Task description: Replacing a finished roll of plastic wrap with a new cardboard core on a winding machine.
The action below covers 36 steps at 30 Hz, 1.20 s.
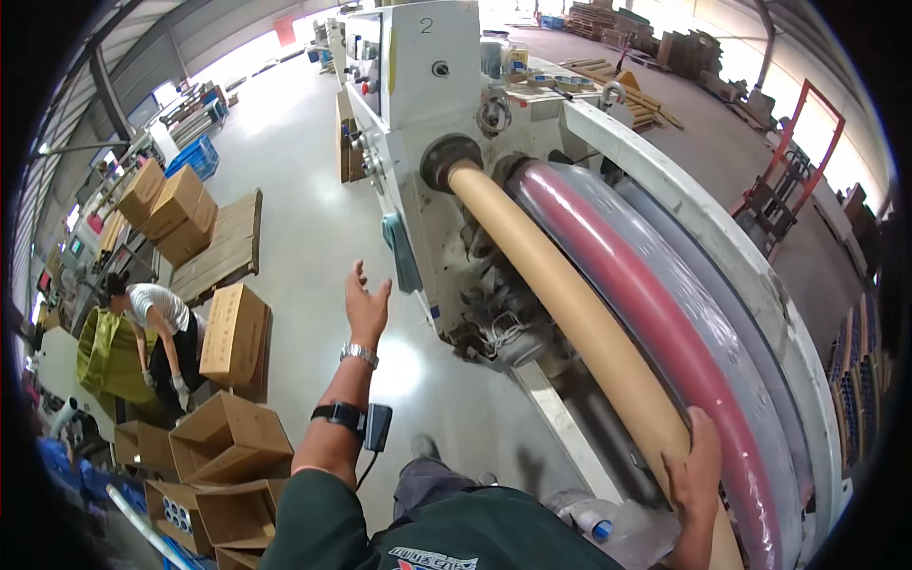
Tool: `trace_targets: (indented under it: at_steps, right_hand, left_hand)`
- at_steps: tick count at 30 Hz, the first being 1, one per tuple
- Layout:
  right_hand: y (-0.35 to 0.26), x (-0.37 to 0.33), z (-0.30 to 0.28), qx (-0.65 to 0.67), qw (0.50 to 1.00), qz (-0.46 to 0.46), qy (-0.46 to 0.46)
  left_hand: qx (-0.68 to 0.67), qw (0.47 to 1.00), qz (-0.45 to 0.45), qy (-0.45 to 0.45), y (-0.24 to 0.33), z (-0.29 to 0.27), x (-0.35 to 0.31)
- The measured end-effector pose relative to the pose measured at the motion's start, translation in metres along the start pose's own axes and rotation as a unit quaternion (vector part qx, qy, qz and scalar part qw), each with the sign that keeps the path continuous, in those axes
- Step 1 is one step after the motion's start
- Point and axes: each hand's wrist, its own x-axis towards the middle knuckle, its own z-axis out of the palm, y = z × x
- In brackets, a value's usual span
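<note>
My left hand (368,302) is held out in the air left of a white machine (432,71), fingers apart and nothing in it. At the lower right my right hand (696,465) rests curled round the near part of a long tan cardboard tube (560,275). The far end of that tube meets a dark round holder (450,163) on the machine. Beside it, to the right, lies a shiny pink-red roll (646,285). Clear plastic film (708,313) covers a roller further right. The underside of my right palm is hidden.
Open cardboard boxes (233,437) stand at the lower left, near a bending co-worker (166,318). Behind them is a wooden pallet (233,247) with stacked cartons (176,209). A white machine frame (703,218) borders the rolls. A red hand truck (793,171) stands at the right.
</note>
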Motion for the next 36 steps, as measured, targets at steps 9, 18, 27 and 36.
trace_targets:
  at_steps: [9, 18, 27, 36]
  right_hand:
    - [-0.059, 0.14, 0.05, -0.088, 0.968, 0.079, 0.222]
    - [-0.065, 0.224, 0.071, -0.205, 0.931, 0.2, 0.225]
    - [-0.086, 0.228, 0.084, -0.168, 0.929, 0.304, 0.127]
    - [-0.073, 0.213, 0.083, -0.174, 0.92, 0.33, 0.122]
  left_hand:
    - [0.06, 0.981, 0.17, 0.071, -0.071, 0.127, 0.288]
    - [-0.103, 0.984, 0.147, 0.015, -0.164, 0.179, 0.499]
    - [-0.25, 0.949, -0.182, -0.064, -0.268, 0.182, 0.655]
    - [-0.122, 0.972, 0.003, -0.202, -0.221, 0.192, 0.609]
